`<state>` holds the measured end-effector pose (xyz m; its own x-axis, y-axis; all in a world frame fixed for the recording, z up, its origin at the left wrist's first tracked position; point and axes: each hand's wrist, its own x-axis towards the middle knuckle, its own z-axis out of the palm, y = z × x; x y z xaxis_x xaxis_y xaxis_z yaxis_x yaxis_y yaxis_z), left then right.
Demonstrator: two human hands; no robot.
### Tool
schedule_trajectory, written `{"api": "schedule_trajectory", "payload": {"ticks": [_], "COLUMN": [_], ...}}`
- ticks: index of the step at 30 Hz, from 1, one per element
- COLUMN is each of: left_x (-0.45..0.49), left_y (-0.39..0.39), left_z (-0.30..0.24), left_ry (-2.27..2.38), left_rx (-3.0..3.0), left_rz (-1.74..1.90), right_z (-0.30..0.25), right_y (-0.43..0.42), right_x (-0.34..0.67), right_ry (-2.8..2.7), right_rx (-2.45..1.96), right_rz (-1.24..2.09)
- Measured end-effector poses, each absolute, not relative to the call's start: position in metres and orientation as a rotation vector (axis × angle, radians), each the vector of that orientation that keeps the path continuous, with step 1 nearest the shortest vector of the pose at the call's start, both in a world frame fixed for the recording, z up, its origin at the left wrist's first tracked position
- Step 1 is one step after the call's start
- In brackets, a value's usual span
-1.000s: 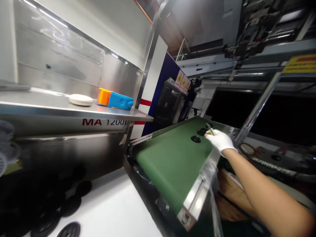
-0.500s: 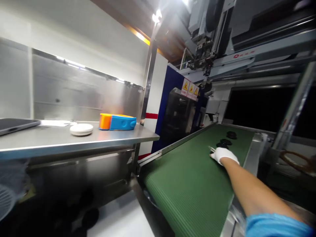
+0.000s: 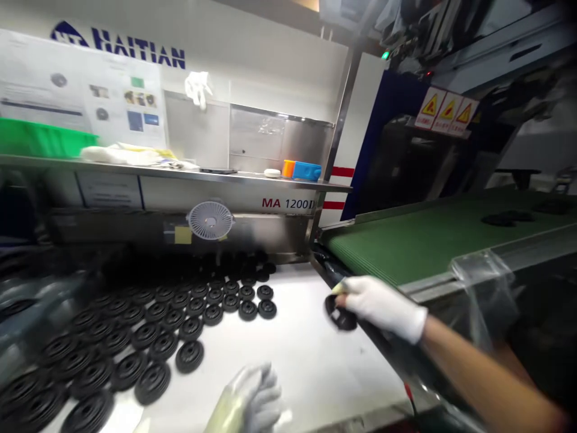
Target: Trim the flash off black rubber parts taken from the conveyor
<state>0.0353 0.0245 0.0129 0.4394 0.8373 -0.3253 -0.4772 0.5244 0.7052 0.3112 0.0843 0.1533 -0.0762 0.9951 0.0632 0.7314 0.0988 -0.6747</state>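
Observation:
My right hand, in a white glove with bare fingertips, grips a black plastic wheel by its upper edge. It holds the wheel tilted above the white tabletop, near the conveyor's end. My left hand, also gloved, is at the bottom centre with loosely bent fingers and nothing visible in them. To its left, many similar wheels lie in close rows on the tabletop. More black pieces, blurred, rest on the green conveyor belt.
A steel shelf carries a green bin, cloths and a blue-orange object. Below it is a small white fan. The conveyor's metal rail, with clear plastic film hanging on it, borders the right side.
My right hand has come back from the belt to above the table, now holding a wheel. The view has swung left and down, bringing the rows of wheels and my left hand into sight.

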Motion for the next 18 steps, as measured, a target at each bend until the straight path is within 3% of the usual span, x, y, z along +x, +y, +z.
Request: {"api": "schedule_trajectory", "payload": {"ticks": [1,4,12,18], "left_x": [0.036,0.039,0.002,-0.016], "left_y": [0.015,-0.016,-0.033,-0.01], "left_z": [0.014,0.019,0.026,0.033], "left_ry": [0.637,0.498,0.558,0.557], "left_rx": [0.441,0.226,0.042,0.026], "left_rz": [0.848,0.78,0.931,1.185], "right_z": [0.132,0.084,0.074,0.049], "right_y": [0.06,-0.001,-0.041,-0.048], "right_x": [0.274,0.191,0.158,0.145], "right_ry": [-1.938,-1.966,-1.817,-1.79], "right_rx": [-1.585,-1.532,-1.381,-1.354], "right_rz": [0.924,1.088,0.82,1.038]}}
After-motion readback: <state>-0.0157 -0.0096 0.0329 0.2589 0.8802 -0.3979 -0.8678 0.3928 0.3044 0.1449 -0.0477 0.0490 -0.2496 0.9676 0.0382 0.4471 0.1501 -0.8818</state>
